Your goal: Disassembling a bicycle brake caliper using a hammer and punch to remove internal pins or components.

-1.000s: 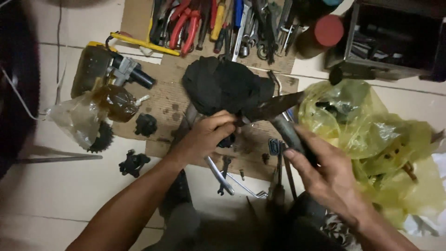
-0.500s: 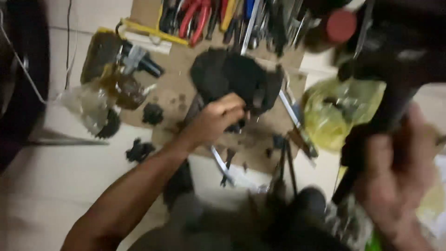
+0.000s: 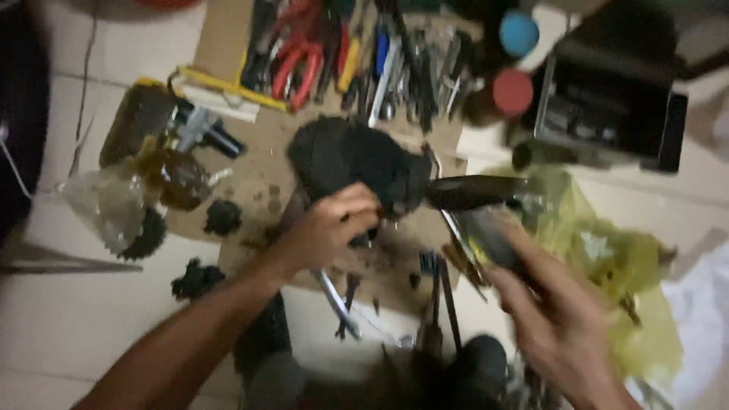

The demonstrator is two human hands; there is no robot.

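A black, greasy machine part (image 3: 345, 156) lies on a sheet of brown cardboard (image 3: 258, 186) on the tiled floor. My left hand (image 3: 326, 228) grips its near edge. My right hand (image 3: 547, 311) is blurred, lower right, closed on the grey-black handle of a dark tool (image 3: 486, 235). The tool's dark shaft (image 3: 471, 190) reaches left to the black part. My forearms come in from the bottom of the head view.
Red-handled pliers (image 3: 296, 61) and several other hand tools lie at the top. A yellow plastic bag (image 3: 607, 243) is at right, with a dark box (image 3: 607, 106) and a red-capped can (image 3: 512, 91) behind it. A clear bag (image 3: 106, 201), a toothed gear (image 3: 144, 235) and a wrench (image 3: 338, 304) lie nearby.
My right hand rose close to the camera half a second ago and has come back down beside the yellow bag with the tool. My left hand stayed on the black part.
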